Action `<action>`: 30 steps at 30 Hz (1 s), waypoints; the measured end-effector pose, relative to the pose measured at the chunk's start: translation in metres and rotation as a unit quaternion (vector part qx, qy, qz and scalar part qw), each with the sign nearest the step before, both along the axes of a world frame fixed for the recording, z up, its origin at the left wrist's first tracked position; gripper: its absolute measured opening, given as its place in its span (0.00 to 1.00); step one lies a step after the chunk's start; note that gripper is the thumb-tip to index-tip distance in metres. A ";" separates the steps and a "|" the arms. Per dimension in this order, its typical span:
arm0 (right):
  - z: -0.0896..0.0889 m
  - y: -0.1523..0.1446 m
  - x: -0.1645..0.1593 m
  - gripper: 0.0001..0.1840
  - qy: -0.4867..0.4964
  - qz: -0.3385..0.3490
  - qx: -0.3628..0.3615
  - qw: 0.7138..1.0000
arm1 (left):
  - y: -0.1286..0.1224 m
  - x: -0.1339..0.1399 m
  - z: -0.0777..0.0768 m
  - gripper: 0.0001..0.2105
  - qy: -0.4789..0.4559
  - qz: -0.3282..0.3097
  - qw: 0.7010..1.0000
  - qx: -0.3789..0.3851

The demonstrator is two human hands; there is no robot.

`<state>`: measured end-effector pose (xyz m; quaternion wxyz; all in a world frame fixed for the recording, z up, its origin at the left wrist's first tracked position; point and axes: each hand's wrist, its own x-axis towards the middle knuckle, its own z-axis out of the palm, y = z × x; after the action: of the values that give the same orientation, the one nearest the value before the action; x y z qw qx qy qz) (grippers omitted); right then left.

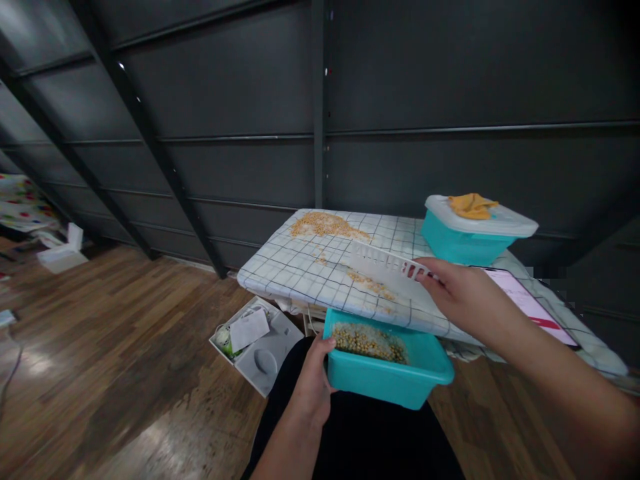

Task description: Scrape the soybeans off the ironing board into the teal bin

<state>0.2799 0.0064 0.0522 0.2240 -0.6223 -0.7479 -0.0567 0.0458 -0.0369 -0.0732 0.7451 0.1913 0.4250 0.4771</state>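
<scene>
1. Grains (pixel 373 341) could spill from the blue tub (pixel 385 381) if it tips, since I hold only its left end.
2. The small pile (pixel 373 287) near the edge of the bench (pixel 295 267) could drop onto the floor (pixel 125 333) if the white tray (pixel 387 265) bumps it past the tub.
3. My right arm (pixel 530 347) could knock the phone (pixel 530 300), because they are so close.
4. My right grip (pixel 445 283) is closed around the tray's right end; the tray reaches left and away from it, over the bench.
5. My left grip (pixel 316 363) holds the tub, thumb on the rim. The tub is right of that grip, by the bench edge, above my legs (pixel 385 440). I cannot tell if it rests on them.
</scene>
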 end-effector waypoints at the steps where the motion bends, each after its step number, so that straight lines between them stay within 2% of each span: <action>1: 0.001 0.003 0.001 0.21 0.002 -0.011 0.008 1.000 | 0.000 0.000 0.000 0.33 -0.005 -0.002 1.000 0.005; 5: 0.004 0.029 0.008 0.22 0.011 -0.077 0.040 0.996 | 0.000 -0.001 -0.001 0.31 -0.013 -0.003 1.000 0.016; 9: 0.002 0.075 0.020 0.22 -0.002 -0.150 0.045 0.988 | 0.001 -0.002 -0.006 0.30 -0.003 -0.006 1.000 0.011; 13: -0.009 0.120 0.033 0.23 -0.006 -0.190 0.015 0.982 | 0.003 -0.003 -0.008 0.32 -0.009 -0.008 1.000 0.008; 17: -0.015 0.147 0.041 0.22 -0.019 -0.217 -0.019 0.976 | 0.003 -0.004 -0.008 0.34 -0.015 -0.008 1.000 0.008; 22: -0.007 0.153 0.042 0.21 -0.061 -0.201 -0.069 0.975 | 0.003 -0.005 -0.006 0.32 -0.021 -0.008 1.000 0.013; 30: 0.007 0.116 0.035 0.20 -0.107 -0.179 -0.092 0.974 | 0.002 -0.004 -0.007 0.32 -0.006 -0.011 1.000 0.012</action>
<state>0.3149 0.1223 0.0591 0.0708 -0.7543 -0.6460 -0.0934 0.0413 -0.0350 -0.0804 0.7507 0.2021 0.4122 0.4749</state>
